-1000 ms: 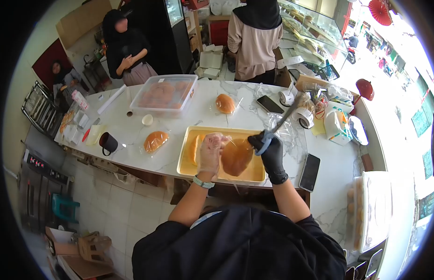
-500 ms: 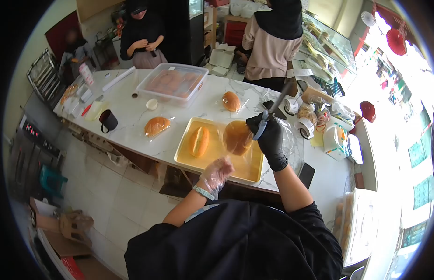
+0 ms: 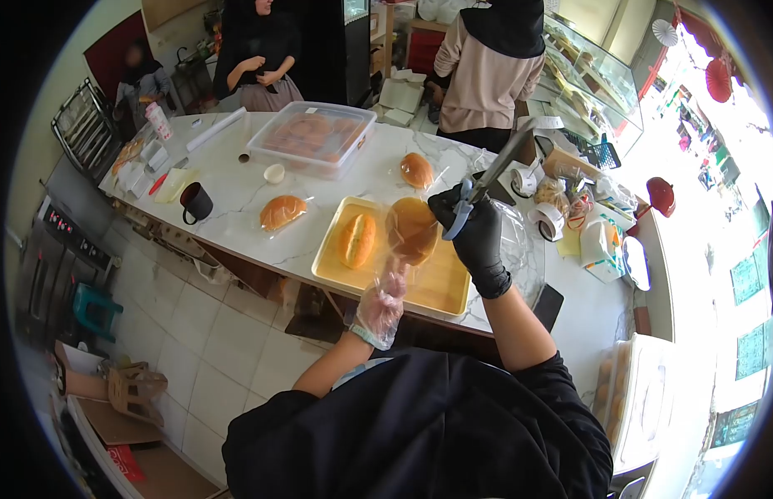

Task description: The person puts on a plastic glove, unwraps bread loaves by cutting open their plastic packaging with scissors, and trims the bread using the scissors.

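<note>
My right hand (image 3: pixel 478 241), in a black glove, is closed round a pair of scissors (image 3: pixel 463 208) with light blue handles, its grey blades pointing up and away. Just left of its fingers, a round brown bun (image 3: pixel 413 231) in a clear plastic bag is held over the yellow tray (image 3: pixel 440 291). My left hand (image 3: pixel 381 306), in a clear plastic glove, has its fingers together at the near end of that bag. A split long bread roll (image 3: pixel 356 241) lies in the tray's left half.
Two wrapped buns (image 3: pixel 283 213) (image 3: pixel 416 170) lie on the marble counter. Behind them stands a lidded plastic box (image 3: pixel 312 137) of buns, with a black mug (image 3: pixel 195 203) to the left. A phone (image 3: pixel 548 308) lies at right. Co-workers (image 3: pixel 490 71) stand across the counter.
My left hand has moved up and forward to the bag's near end. The bagged bun has shifted slightly left and up. My right hand still grips the scissors, shifted slightly left.
</note>
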Demonstrator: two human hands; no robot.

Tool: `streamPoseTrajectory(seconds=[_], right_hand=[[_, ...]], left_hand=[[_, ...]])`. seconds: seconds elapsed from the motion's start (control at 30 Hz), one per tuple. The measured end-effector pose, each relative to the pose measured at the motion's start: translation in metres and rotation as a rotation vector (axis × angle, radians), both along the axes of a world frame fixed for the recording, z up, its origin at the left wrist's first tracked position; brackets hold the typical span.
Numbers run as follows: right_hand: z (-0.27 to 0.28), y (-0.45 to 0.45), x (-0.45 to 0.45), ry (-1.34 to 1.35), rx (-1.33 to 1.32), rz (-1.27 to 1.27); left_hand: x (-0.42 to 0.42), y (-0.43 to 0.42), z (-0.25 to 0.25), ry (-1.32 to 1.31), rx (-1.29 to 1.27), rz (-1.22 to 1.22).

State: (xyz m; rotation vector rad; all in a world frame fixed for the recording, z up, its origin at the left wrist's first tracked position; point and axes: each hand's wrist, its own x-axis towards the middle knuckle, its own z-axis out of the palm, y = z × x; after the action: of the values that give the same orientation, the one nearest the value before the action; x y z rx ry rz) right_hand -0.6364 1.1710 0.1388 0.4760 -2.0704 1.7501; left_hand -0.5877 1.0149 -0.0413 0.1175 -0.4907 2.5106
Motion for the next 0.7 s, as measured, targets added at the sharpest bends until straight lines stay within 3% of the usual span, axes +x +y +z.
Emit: streamPoseTrajectory(seconds=[0.07, 0.2, 0.27, 0.4, 0.47, 0.57, 0.67, 0.7], right_hand=[[-0.002, 0.003, -0.001, -0.033, -0.034, 0.004], [-0.01, 0.004, 0.0, -0.062, -0.154, 0.07], [-0.006, 0.004, 0.007, -0.066, -0.084, 0.054], [-0.004, 0.009, 0.01, -0.031, -0.141, 0.033], [0.001, 0.011, 0.014, -0.032, -0.116, 0.044], [-0.001, 0.008, 0.02, -0.056, -0.174, 0.092], [0.003, 0.013, 0.024, -0.106, -0.16, 0.129], [0.003, 0.017, 0.025, -0.071, -0.103, 0.125]], left_hand=[[0.0, 0.0, 0.004, 0.064, 0.011, -0.062], [-0.002, 0.009, 0.012, 0.218, -0.24, -0.027], [-0.005, 0.013, 0.012, 0.31, -0.343, 0.028], [-0.017, 0.021, 0.004, 0.134, -0.614, 0.237], [-0.01, 0.023, 0.038, 0.103, -0.714, 0.33], [-0.002, 0.023, 0.054, 0.114, -0.623, 0.248], [-0.003, 0.014, 0.02, 0.266, -0.344, 0.067], [-0.003, 0.013, 0.023, 0.273, -0.382, 0.046]])
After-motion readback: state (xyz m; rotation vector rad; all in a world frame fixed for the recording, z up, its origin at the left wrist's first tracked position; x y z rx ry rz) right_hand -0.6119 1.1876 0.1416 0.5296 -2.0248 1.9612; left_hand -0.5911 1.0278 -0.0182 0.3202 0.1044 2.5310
